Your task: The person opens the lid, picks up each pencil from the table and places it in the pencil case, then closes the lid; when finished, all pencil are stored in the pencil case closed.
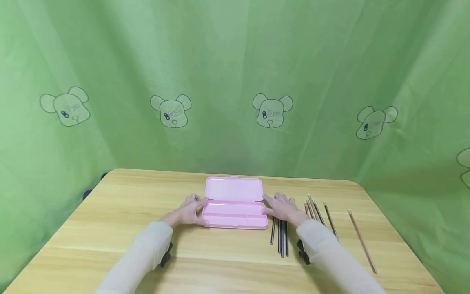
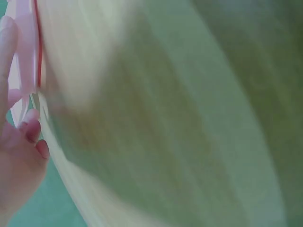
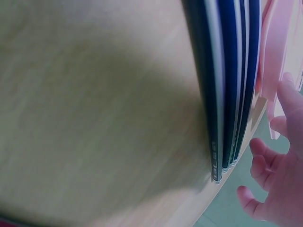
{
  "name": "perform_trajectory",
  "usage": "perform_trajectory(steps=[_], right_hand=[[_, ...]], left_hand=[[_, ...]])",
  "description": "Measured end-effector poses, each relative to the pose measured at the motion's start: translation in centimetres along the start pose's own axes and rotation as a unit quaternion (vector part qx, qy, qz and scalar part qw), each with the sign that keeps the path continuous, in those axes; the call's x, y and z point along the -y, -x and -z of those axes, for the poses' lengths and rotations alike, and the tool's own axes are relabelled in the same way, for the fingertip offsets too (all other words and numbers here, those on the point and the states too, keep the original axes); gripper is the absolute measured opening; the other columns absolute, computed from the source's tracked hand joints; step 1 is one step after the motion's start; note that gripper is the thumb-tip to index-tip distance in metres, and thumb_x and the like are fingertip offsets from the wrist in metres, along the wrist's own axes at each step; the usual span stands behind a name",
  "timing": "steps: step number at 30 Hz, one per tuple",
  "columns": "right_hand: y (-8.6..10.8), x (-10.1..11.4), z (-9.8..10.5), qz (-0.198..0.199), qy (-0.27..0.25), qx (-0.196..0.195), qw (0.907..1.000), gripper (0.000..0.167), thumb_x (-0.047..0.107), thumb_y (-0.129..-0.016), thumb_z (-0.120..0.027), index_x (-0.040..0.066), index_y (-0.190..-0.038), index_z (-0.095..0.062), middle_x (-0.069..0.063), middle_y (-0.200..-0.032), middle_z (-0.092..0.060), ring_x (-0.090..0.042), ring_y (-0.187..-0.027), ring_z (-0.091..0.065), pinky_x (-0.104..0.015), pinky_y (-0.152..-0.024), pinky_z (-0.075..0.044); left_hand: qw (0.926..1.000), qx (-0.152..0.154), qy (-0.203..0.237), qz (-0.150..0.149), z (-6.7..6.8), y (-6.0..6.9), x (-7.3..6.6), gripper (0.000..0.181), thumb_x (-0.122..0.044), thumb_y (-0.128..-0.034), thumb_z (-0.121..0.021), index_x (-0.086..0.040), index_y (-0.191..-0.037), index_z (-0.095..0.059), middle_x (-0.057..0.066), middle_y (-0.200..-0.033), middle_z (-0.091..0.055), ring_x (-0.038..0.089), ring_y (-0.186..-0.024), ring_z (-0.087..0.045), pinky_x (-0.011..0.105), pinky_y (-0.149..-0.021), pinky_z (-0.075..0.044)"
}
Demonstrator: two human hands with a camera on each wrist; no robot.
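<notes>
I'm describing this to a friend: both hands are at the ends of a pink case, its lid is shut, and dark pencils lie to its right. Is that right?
Not quite: the lid is open, folded back, as the head view shows. The rest holds: left hand and right hand at the ends of the pink case, dark pencils to its right.

pink pencil case [image 1: 235, 208], lid [image 1: 233, 189] back, flat on wooden table [image 1: 220, 261]

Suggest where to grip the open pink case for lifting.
Likely the bottom half's short ends, from left and right together: the pink case is long and lies flat, while its lid is hinged open at the far side and might swing. Dark pencils crowd the right end.
</notes>
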State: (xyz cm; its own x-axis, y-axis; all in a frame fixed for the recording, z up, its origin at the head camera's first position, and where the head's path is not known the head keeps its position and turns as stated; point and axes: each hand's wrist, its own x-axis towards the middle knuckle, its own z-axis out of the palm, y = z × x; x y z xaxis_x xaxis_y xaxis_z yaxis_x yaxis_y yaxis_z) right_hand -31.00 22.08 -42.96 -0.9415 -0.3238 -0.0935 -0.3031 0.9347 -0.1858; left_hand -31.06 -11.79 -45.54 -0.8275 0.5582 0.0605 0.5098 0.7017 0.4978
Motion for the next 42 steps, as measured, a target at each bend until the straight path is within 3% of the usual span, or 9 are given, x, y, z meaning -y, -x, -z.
perform_trajectory(steps=[5,18,25,31,34,36,38,40,42], right_hand=[[0.1,0.0,0.0,-0.001,-0.004,0.005,1.0000,0.066,0.045,-0.089,-0.051,0.010,-0.142,-0.032,-0.037,-0.137,-0.028,-0.052,-0.126,-0.026,-0.072,-0.098,-0.015],[-0.1,-0.2,-0.1,-0.002,-0.002,-0.007,1.0000,0.065,0.045,-0.088,-0.053,0.012,-0.141,-0.034,-0.036,-0.136,-0.031,-0.051,-0.126,-0.027,-0.071,-0.098,-0.016],[0.4,-0.5,-0.1,0.005,-0.039,-0.018,0.9991,0.066,0.043,-0.088,-0.054,0.009,-0.141,-0.033,-0.036,-0.136,-0.031,-0.050,-0.126,-0.028,-0.072,-0.097,-0.018],[1.9,-1.1,0.9,0.017,-0.059,-0.043,0.9972,0.066,0.039,-0.088,-0.056,0.005,-0.140,-0.034,-0.036,-0.134,-0.034,-0.051,-0.123,-0.031,-0.073,-0.095,-0.021],[3.1,-1.5,1.4,0.027,-0.061,-0.053,0.9964,0.064,0.037,-0.088,-0.057,0.004,-0.139,-0.036,-0.034,-0.122,-0.046,-0.048,-0.109,-0.047,-0.067,-0.087,-0.037],[3.9,-1.9,1.6,0.024,-0.072,-0.054,0.9956,0.064,0.035,-0.088,-0.058,0.003,-0.138,-0.036,-0.029,-0.110,-0.053,-0.038,-0.093,-0.054,-0.055,-0.076,-0.048],[4.8,-2.5,1.8,0.021,-0.081,-0.056,0.9949,0.064,0.034,-0.087,-0.058,0.002,-0.138,-0.036,-0.022,-0.099,-0.054,-0.027,-0.081,-0.054,-0.042,-0.065,-0.050],[5.7,-3.2,2.0,0.016,-0.090,-0.057,0.9942,0.064,0.034,-0.088,-0.058,0.001,-0.138,-0.036,-0.020,-0.098,-0.054,-0.025,-0.082,-0.053,-0.039,-0.065,-0.050],[6.6,-3.9,2.1,0.017,-0.093,-0.064,0.9934,0.064,0.033,-0.088,-0.057,-0.001,-0.138,-0.035,-0.021,-0.098,-0.056,-0.034,-0.089,-0.054,-0.047,-0.073,-0.050]], left_hand=[[0.9996,0.015,-0.022,0.011,0.5,-0.2,-0.3,0.097,-0.044,-0.0648,-0.078,-0.002,-0.140,-0.033,0.006,-0.093,-0.034,0.018,-0.084,-0.030,0.026,-0.068,-0.028],[0.9984,0.041,-0.035,0.016,1.0,-0.4,-0.4,0.096,-0.044,-0.0641,-0.078,-0.004,-0.140,-0.035,0.004,-0.089,-0.033,0.018,-0.082,-0.029,0.025,-0.068,-0.029],[0.9977,0.054,-0.031,0.029,1.2,-0.4,-0.4,0.097,-0.044,-0.0636,-0.079,-0.005,-0.140,-0.034,0.004,-0.089,-0.033,0.017,-0.082,-0.029,0.025,-0.067,-0.028],[0.9967,0.061,-0.038,0.037,1.3,-0.5,-0.6,0.098,-0.046,-0.0638,-0.078,-0.008,-0.141,-0.033,0.003,-0.090,-0.032,0.017,-0.082,-0.029,0.023,-0.067,-0.027],[0.9965,0.064,-0.036,0.040,1.3,-0.4,-0.7,0.098,-0.045,-0.0636,-0.078,-0.008,-0.141,-0.032,0.003,-0.090,-0.032,0.017,-0.082,-0.028,0.023,-0.067,-0.027],[0.9964,0.065,-0.035,0.042,1.4,-0.4,-0.7,0.098,-0.045,-0.0635,-0.079,-0.008,-0.141,-0.033,0.003,-0.090,-0.032,0.017,-0.082,-0.028,0.023,-0.067,-0.027],[0.9964,0.065,-0.035,0.043,1.4,-0.4,-0.8,0.097,-0.045,-0.0633,-0.079,-0.008,-0.141,-0.033,0.003,-0.090,-0.032,0.017,-0.082,-0.029,0.024,-0.067,-0.027],[0.9963,0.065,-0.038,0.043,1.5,-0.3,-0.8,0.097,-0.045,-0.0632,-0.079,-0.008,-0.141,-0.034,0.003,-0.090,-0.033,0.017,-0.082,-0.029,0.024,-0.067,-0.028],[0.9960,0.067,-0.041,0.044,1.7,-0.3,-0.8,0.096,-0.045,-0.0634,-0.079,-0.008,-0.141,-0.035,0.004,-0.090,-0.034,0.017,-0.082,-0.029,0.024,-0.066,-0.028]])
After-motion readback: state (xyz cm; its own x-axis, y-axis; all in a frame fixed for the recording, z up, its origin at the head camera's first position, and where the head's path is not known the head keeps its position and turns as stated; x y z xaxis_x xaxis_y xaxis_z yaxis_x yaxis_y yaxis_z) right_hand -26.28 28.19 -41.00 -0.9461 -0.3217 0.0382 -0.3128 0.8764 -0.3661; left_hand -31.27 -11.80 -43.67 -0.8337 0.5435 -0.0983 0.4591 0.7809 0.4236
